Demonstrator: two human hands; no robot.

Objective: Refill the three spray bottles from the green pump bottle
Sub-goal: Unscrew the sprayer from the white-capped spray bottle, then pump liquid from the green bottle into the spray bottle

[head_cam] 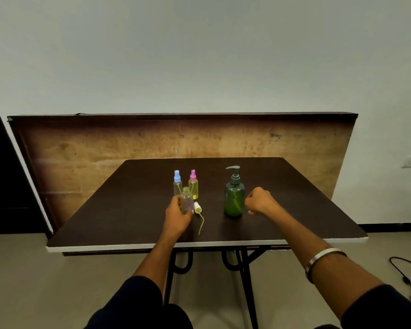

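Left hand (178, 217) grasps the uncapped spray bottle (186, 201); right hand (261, 201) is clenched, green pump bottle (234, 199) just left.

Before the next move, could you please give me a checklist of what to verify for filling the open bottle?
1. Open bottle uncapped: ok, its cap lies beside it on the table.
2. Open bottle steadied: ok, the left hand grips it upright.
3. Pump bottle upright: ok.
4. Right hand on pump bottle: not ok, it is curled beside it, holding nothing.
5. Pump spout over open bottle's mouth: not ok, the bottles stand apart.
6. Liquid left in pump bottle: cannot tell.
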